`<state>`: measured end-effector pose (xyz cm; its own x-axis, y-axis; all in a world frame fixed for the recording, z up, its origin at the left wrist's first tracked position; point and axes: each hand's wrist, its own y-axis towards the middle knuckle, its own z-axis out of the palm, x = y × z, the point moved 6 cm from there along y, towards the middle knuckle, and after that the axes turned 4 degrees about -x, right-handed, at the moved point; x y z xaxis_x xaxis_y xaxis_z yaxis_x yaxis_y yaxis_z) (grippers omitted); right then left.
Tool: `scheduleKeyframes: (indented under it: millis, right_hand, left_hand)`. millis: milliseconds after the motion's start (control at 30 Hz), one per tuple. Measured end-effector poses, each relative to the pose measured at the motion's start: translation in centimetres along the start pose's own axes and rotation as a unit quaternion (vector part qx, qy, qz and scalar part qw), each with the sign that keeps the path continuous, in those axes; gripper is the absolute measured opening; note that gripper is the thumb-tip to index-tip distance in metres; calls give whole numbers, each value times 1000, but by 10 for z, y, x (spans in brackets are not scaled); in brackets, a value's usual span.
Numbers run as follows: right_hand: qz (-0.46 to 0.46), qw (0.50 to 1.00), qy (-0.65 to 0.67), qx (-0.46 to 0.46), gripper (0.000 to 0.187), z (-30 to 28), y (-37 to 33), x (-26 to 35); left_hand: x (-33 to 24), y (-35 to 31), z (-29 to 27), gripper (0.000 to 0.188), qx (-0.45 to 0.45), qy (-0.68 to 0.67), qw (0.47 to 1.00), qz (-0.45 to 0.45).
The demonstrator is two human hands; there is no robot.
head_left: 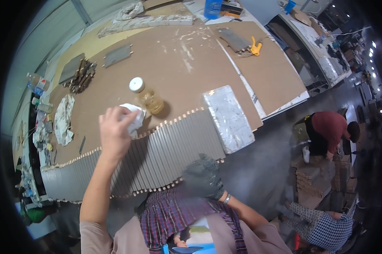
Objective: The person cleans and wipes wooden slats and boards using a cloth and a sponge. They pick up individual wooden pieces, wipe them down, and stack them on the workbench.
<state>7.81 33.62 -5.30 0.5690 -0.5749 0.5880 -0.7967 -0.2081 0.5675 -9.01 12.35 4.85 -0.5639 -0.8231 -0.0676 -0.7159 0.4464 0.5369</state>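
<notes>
A long row of grey slats with pale peg-like ends lies side by side along the near table edge. Over its middle, my left hand is closed on a crumpled white cloth. Just beyond the cloth stands a clear bottle of yellowish liquid with a white lid. My right hand, at the row's near right edge, is covered by something dark and crinkled, a glove or a cloth. Motion blur there hides its fingers. A metal band circles the right wrist.
A foil-wrapped block borders the row's right end. A pile of brown sticks, a stained cloth and a knife lie left. Farther right is a yellow air-gun-like tool. Two people bend over stacked cardboard at right.
</notes>
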Motion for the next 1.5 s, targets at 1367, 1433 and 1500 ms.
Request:
scheduleKeyframes:
  millis: [1367,1433,1500]
  right_hand:
    - [-77,975,12,206,28,66,43,56]
    - [-87,979,17,182,26,63,47,61]
    - [-93,985,9,146,21,57,55,68]
  left_hand:
    - [-19,-120,1,11,185,-78,979,-37]
    - [-5,-93,-3,12,243,-57,966,-70]
    - [-4,-111,10,15,211,-25,976,-53]
